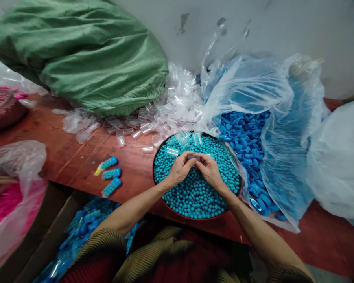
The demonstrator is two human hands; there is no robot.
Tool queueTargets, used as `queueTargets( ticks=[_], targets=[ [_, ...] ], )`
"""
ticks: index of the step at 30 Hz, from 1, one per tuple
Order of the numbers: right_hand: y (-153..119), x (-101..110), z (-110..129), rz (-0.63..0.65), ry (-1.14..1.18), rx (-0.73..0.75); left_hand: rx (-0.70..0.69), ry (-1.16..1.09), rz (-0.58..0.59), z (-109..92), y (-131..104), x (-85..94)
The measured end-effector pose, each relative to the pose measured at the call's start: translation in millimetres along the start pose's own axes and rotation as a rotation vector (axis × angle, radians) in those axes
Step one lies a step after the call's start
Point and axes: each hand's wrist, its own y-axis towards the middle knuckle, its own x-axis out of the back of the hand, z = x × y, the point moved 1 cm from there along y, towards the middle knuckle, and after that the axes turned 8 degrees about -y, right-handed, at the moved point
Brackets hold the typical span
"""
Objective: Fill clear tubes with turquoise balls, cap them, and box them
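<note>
My left hand (180, 169) and my right hand (210, 171) meet above a round red tub (177, 214) filled with small turquoise balls (191, 196). Between the fingertips of both hands is a clear plastic tube (194, 157), held level, and both hands are closed on it. Several more clear tubes lie on the balls, one of them, a loose tube (172, 151), just beyond my left hand. Left of the tub, a few tubes with blue caps (112, 186) and turquoise balls inside rest on the table.
A heap of clear tubes (162, 118) lies behind the tub, beside a green cloth sack (85, 59). Blue caps (244, 137) spill from a plastic bag (286, 157) at right. Below the red-brown table (76, 165) sits a box of blue-capped tubes (82, 224). Pink pieces (6, 204) are at far left.
</note>
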Motion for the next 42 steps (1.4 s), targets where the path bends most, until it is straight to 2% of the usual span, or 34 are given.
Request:
queueTargets(
  ticks=[2,4,8,12,15,17,22,25,27,29,33,37,40,42],
  targets=[
    [-7.3,-1.6,-0.9,0.032,-0.105,0.039,0.034,-0.065,-0.013,1.1,-4.0,-5.2],
    [-16.6,0.1,1.1,0.064,-0.288,0.124,0.015,-0.024,-0.054,-2.6,-10.6,-3.7],
    [-21.9,11.3,9.6,0.143,-0.690,0.208,-0.095,0.345,-0.100,-10.5,-29.6,10.4],
    [5.5,16.1,17.2,0.073,-0.856,0.212,-0.086,0.701,-0.072,-2.8,-40.8,22.0],
    [27.3,6.3,16.7,0.112,-0.965,0.199,-0.130,0.809,-0.100,5.6,-36.5,23.6],
    [32.8,0.4,12.4,0.145,-0.990,0.199,-0.171,0.857,-0.096,9.6,-31.1,22.5],
    [21.8,10.7,-2.2,0.086,-0.827,0.237,-0.221,0.863,0.023,15.5,-26.8,22.1],
    [13.0,18.2,-4.8,0.066,-0.733,0.315,-0.276,0.813,-0.005,15.6,-29.0,21.3],
    [7.1,16.3,-4.3,0.067,-0.665,0.359,-0.318,0.795,-0.004,15.7,-29.6,18.0],
    [-0.4,10.5,-3.9,0.070,-0.596,0.385,-0.331,0.779,0.049,17.1,-29.7,13.6],
    [-18.2,3.7,-6.4,0.071,-0.550,0.382,-0.271,0.727,0.109,22.7,-29.9,9.6],
    [-19.6,21.0,-4.9,0.124,-0.729,0.359,-0.209,0.701,0.094,22.3,-27.1,10.2],
    [-2.6,43.4,-1.9,0.160,-1.042,0.219,-0.140,0.734,0.124,14.7,-22.0,10.2],
    [10.8,54.5,-2.2,0.248,-1.177,0.109,-0.098,0.775,0.193,8.8,-20.0,9.7]
  ],
)
